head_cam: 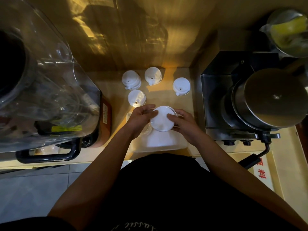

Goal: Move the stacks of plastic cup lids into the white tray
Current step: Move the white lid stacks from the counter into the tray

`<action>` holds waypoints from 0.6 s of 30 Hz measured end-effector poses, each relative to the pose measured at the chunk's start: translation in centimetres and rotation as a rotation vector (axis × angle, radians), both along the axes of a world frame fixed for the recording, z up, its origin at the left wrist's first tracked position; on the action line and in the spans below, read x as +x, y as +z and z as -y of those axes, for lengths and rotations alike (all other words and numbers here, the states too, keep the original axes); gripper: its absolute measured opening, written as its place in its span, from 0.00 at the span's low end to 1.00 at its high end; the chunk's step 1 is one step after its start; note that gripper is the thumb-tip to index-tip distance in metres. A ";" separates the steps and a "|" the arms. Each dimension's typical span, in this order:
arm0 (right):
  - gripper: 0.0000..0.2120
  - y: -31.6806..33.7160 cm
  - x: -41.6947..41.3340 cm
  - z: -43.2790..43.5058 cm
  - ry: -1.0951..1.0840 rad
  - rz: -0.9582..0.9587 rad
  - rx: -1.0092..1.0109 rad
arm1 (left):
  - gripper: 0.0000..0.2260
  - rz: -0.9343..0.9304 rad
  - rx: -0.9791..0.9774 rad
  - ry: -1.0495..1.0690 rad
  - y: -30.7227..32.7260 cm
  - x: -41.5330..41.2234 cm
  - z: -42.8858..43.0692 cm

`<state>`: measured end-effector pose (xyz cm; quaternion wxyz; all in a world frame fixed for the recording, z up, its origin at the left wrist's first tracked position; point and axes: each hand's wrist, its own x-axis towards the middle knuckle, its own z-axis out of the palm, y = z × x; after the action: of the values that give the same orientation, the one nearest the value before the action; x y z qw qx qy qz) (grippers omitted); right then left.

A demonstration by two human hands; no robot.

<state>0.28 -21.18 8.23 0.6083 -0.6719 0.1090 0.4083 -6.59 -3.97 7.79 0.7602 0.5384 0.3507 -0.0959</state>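
**Inspector:** State of the hands?

**Assistant:** Both are on one stack of white cup lids (163, 118), held above the white tray (158, 148). The left hand (141, 116) wraps the stack's left side, fingers curled round the rim. The right hand (182, 121) takes the right side, with fingertips (170, 117) resting on the top lid. Each grip is closed round the stack from its own side.

**Inspector:** The tray?

**Assistant:** At the counter's (166, 97) near edge, directly in front of the person. Its near rim shows below the wrists; the rest is largely hidden by hands and stack. Whether the stack's base touches the tray floor cannot be told.

**Inspector:** Other stacks?

**Assistant:** Four, all standing on the counter behind the tray. Back-left stack (131, 80) and back-centre stack (153, 75) sit near the far edge, just beside each other. The right-hand stack (181, 86) stands apart, towards the counter's right edge. The nearest stack (137, 98) sits just beyond the left hand.

**Inspector:** Surroundings?

**Assistant:** A clear plastic-hooded machine (41, 89) occupies the counter's left end. A black machine with a steel pot (260, 100) stands at the right end.
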 end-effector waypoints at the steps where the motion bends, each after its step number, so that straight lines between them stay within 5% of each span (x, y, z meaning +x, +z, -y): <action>1: 0.17 -0.2 -0.1 0.0 -0.046 -0.031 0.010 | 0.16 -0.007 -0.003 0.027 -0.1 0.0 0.0; 9: 0.21 -1.5 -0.9 -0.4 -0.253 -0.129 -0.035 | 0.16 -0.125 -0.014 0.134 -1.2 -1.7 1.9; 18: 0.16 -2.4 -2.1 -1.0 -0.133 -0.007 -0.241 | 0.16 -0.237 0.240 0.109 -3.0 -2.3 3.8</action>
<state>-1.84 -20.18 5.86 0.5486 -0.7298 0.2038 0.3534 -8.89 -7.75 4.81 0.6478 0.5904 0.4756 -0.0747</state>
